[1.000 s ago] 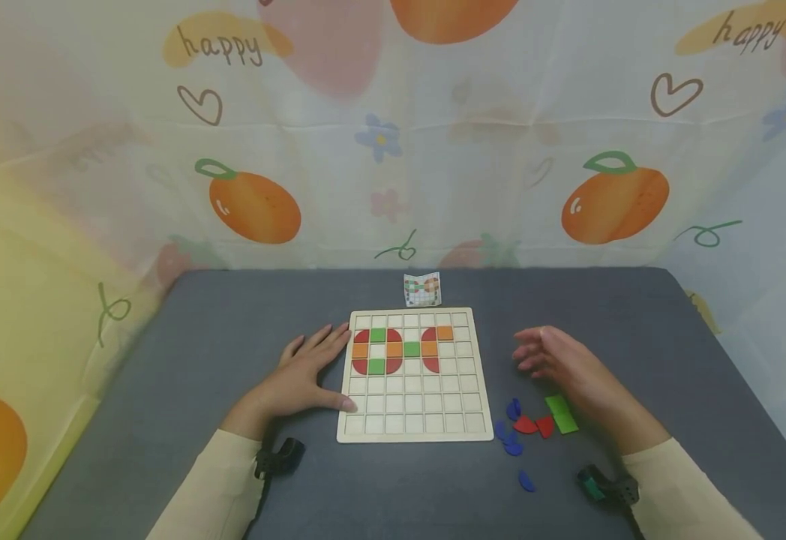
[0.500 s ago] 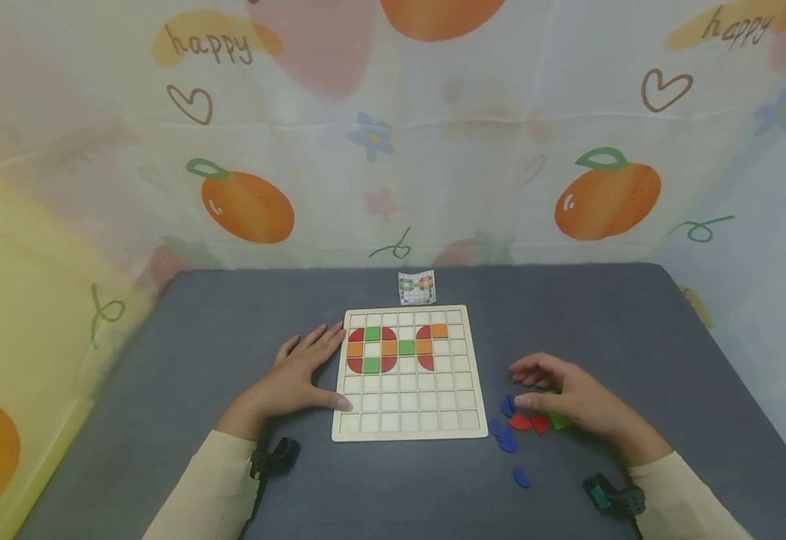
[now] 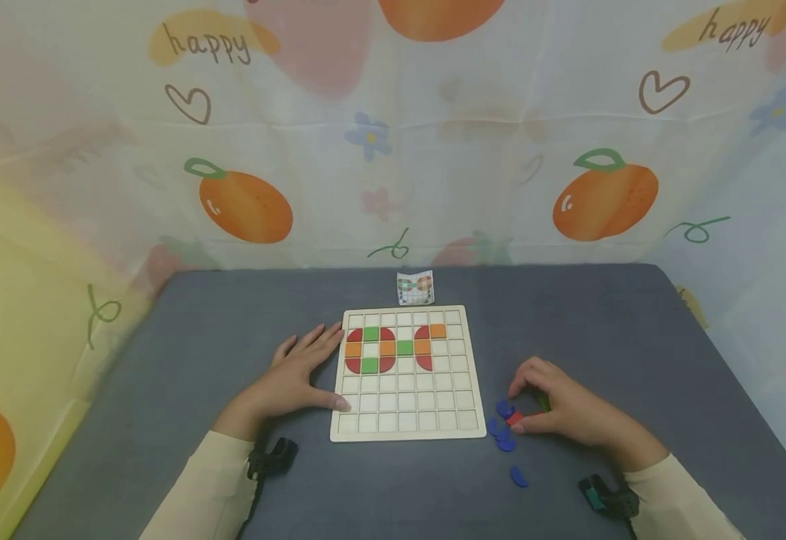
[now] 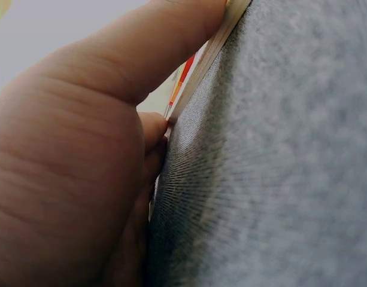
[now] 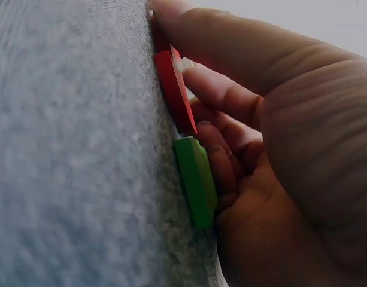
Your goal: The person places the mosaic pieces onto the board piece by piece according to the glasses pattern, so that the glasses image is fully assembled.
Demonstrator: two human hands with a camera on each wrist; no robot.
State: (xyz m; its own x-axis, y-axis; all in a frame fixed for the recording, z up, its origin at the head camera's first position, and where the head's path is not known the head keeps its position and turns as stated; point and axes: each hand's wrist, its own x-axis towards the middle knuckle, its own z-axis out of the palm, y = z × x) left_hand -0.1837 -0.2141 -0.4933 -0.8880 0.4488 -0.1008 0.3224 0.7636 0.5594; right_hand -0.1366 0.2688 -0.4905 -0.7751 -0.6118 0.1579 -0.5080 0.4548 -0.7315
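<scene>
My left hand (image 3: 295,375) lies spread at the left side of a pale wooden grid board (image 3: 408,424). Its fingertips meet the left edge and its thumb rests on the rim; in the left wrist view the thumb (image 4: 165,36) presses at that edge. Over loose pieces right of the board, my right hand (image 3: 562,401) bends its fingers, thumb and index tip apart. A red piece (image 3: 514,418) shows at the thumb tip. The right wrist view has a red piece (image 5: 176,92) and green pieces (image 5: 196,182) under the fingers. Set in the board are red curved pieces and green and orange squares.
Several blue curved pieces (image 3: 505,441) lie between the board and the right hand, and another blue piece (image 3: 518,476) sits nearer the front. Behind the board is a small printed pattern card (image 3: 415,288). A fruit-printed cloth (image 3: 339,187) hangs behind the grey table (image 3: 265,300).
My right hand has come down and toward the red and green pieces, its thumb swinging over to the red ones. The left hand stays on the board, whose pieces look the same.
</scene>
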